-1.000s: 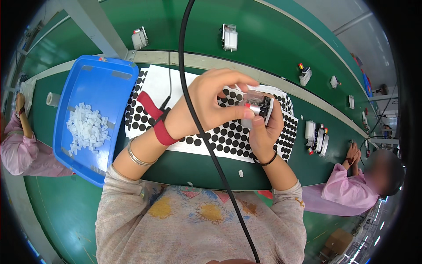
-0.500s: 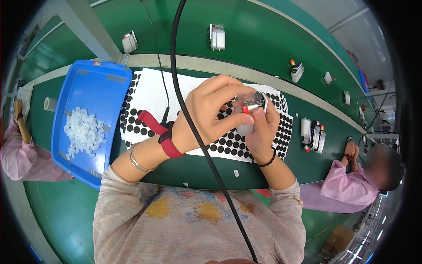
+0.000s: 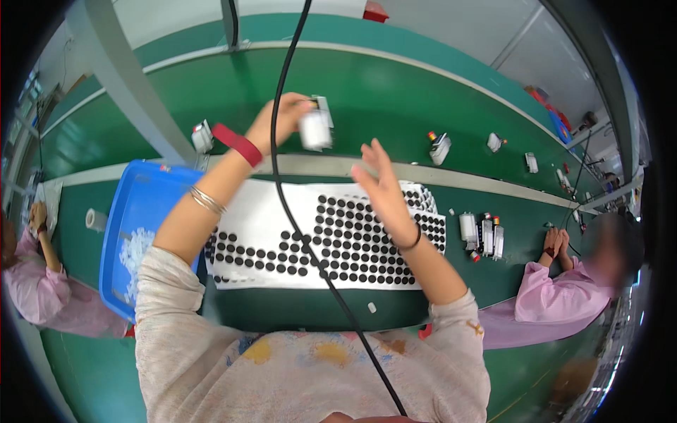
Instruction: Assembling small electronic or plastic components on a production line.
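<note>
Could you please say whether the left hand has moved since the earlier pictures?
Yes, the left hand has moved forward, from above the black-dotted sheets to beyond the pale rail.

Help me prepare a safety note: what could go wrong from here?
The left hand seems to hold the blurred white device near one end, so it might slip onto the green surface. The black cable crosses that hand in this view and might snag it, though depth is unclear. The small white piece near the edge of the green table could be brushed off.
</note>
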### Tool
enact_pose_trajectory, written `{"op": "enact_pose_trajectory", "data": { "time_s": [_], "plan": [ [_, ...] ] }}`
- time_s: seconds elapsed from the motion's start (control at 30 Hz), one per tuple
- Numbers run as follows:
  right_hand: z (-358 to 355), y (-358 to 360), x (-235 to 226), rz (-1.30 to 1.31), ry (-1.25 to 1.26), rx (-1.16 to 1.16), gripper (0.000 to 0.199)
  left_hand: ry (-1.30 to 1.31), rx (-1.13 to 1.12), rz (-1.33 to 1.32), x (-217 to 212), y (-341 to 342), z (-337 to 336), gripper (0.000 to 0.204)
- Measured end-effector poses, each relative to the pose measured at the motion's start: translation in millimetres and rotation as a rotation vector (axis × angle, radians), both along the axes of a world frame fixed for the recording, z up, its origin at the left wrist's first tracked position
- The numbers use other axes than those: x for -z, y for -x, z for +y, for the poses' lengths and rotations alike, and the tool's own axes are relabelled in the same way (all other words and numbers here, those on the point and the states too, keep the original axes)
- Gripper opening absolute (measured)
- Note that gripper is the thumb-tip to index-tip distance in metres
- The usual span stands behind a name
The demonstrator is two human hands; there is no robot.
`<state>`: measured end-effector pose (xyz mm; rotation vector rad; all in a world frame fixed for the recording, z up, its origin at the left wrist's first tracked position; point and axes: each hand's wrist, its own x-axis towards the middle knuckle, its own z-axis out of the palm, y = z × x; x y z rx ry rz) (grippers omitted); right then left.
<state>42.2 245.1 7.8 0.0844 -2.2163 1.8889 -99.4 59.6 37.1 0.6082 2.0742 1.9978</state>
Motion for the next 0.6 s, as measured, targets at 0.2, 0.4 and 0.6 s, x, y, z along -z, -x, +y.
{"op": "enact_pose_trajectory", "data": {
  "time_s": [0.2, 0.4, 0.6],
  "plan": [
    [13.1, -60.2, -6.3, 0.203, -0.431, -0.11, 0.034, 0.977, -0.092, 0.074, 36.1, 127.2, -68.0, 0.036],
    [29.1, -72.0, -10.6, 0.162, -0.337, 0.004, 0.026, 1.293, -0.271, 0.46, -0.5, 86.1, 31.1, 0.077],
    [26.5, -69.2, -15.4, 0.101, -0.066, -0.189, 0.024, 1.372, -0.133, 0.386, 14.7, 78.8, 64.9, 0.057]
  ]
}}
